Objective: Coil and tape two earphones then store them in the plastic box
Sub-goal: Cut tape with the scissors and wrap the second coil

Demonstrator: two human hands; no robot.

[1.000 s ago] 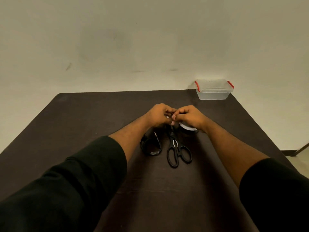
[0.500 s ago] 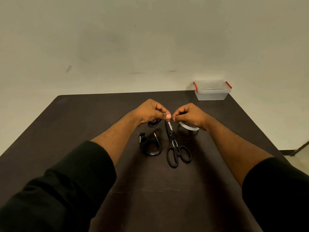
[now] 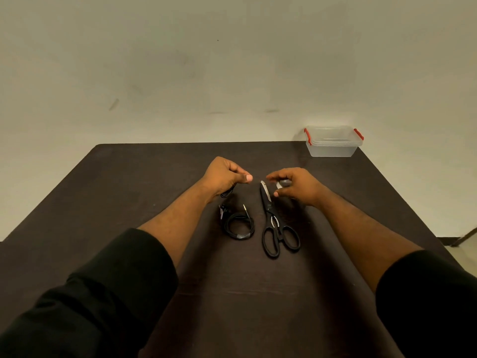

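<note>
Clenching a black earphone [image 3: 227, 193] at frame centre, the left hand [image 3: 224, 175] faces the released right hand [image 3: 296, 186]; a coiled earphone [image 3: 238, 226] and scissors [image 3: 275, 223] lie below.

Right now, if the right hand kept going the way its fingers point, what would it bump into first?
Probably the left hand: the right hand's fingers point left at it, with only a small gap between. Depth is hard to judge.

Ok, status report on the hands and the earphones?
Left hand shut on second earphone. Right hand open. Taped earphone coil beside scissors.
</note>
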